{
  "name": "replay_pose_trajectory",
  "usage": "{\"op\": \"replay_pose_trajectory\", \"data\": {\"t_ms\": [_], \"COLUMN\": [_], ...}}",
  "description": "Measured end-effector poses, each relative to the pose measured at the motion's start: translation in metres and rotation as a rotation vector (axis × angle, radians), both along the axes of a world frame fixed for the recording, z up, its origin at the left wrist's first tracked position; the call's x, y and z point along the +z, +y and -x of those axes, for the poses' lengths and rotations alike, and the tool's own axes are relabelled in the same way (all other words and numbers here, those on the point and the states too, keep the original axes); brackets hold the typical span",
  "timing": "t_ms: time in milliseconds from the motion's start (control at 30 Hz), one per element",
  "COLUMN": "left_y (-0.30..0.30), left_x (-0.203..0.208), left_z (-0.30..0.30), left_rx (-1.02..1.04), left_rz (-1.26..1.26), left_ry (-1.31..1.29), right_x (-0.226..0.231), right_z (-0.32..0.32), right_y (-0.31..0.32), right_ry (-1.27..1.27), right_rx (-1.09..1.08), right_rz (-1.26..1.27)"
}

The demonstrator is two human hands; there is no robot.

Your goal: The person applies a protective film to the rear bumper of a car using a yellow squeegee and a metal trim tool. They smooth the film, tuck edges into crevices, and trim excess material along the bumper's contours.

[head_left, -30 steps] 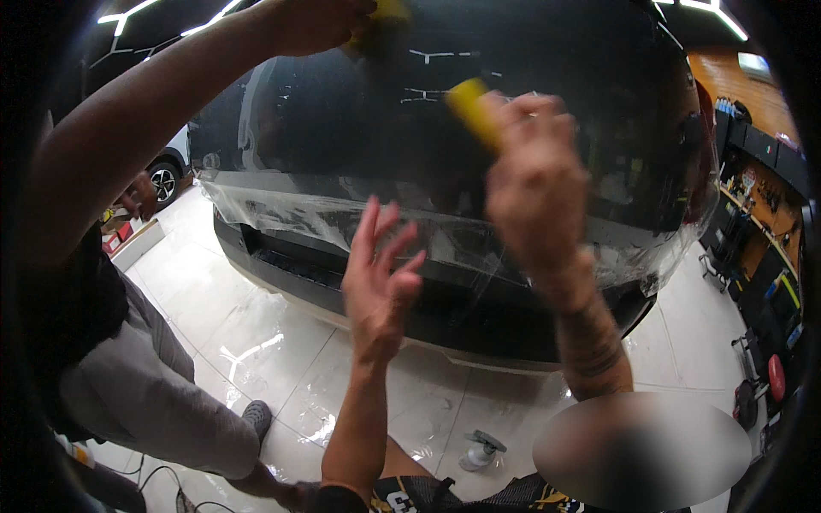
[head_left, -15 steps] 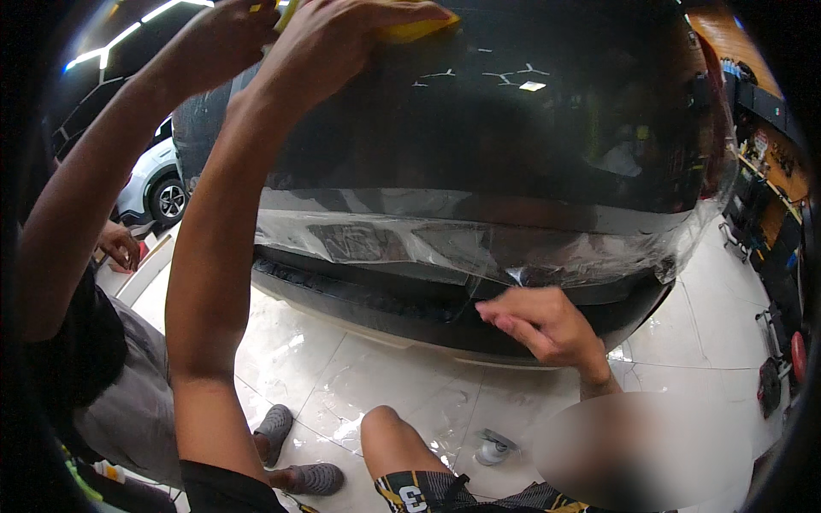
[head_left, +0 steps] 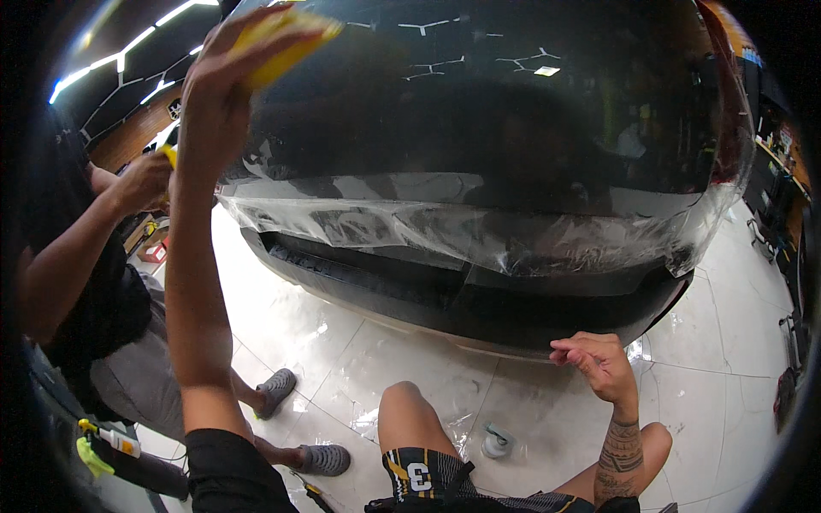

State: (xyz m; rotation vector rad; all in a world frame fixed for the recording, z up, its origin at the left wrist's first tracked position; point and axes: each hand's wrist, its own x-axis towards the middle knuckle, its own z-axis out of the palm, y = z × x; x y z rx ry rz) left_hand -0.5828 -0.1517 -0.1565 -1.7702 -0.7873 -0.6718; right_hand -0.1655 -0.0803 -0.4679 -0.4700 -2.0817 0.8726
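My left hand (head_left: 218, 103) is raised at the upper left, closed around a flat yellow squeegee (head_left: 295, 47). It is in front of the dark tailgate (head_left: 513, 128) of a car. Clear film (head_left: 402, 222) lies over the tailgate, its loose lower edge wrinkled and hanging above the bumper (head_left: 385, 295). My right hand (head_left: 599, 363) is closed, fingers curled, near the bumper's lower right. Whether it pinches anything cannot be made out.
At left stands a co-worker in grey shorts (head_left: 141, 376), whose hand (head_left: 145, 181) holds something yellow. A spray bottle (head_left: 496, 440) stands on the wet tiled floor (head_left: 342, 363) by my knee. A sprayer bottle with a yellow-green head (head_left: 107, 445) is at lower left.
My left hand has moved left and down with the squeegee. My right hand has drawn back from the film, down and to the right. The co-worker's hand has lowered.
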Motion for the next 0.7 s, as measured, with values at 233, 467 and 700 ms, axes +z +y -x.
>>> {"op": "replay_pose_trajectory", "data": {"t_ms": [233, 467, 700], "left_y": [0.03, -0.054, 0.012], "left_x": [-0.088, -0.142, 0.062], "left_z": [0.097, 0.133, 0.072], "left_rx": [0.09, 0.267, 0.131], "left_rz": [0.0, 0.185, 0.151], "left_ry": [-0.136, -0.337, 0.073], "right_x": [-0.064, -0.082, -0.128], "right_z": [-0.034, -0.049, -0.053], "right_y": [-0.004, 0.006, 0.022], "right_ry": [0.02, 0.087, 0.214], "right_rx": [-0.066, -0.078, -0.073], "right_rz": [0.262, 0.425, 0.523]}}
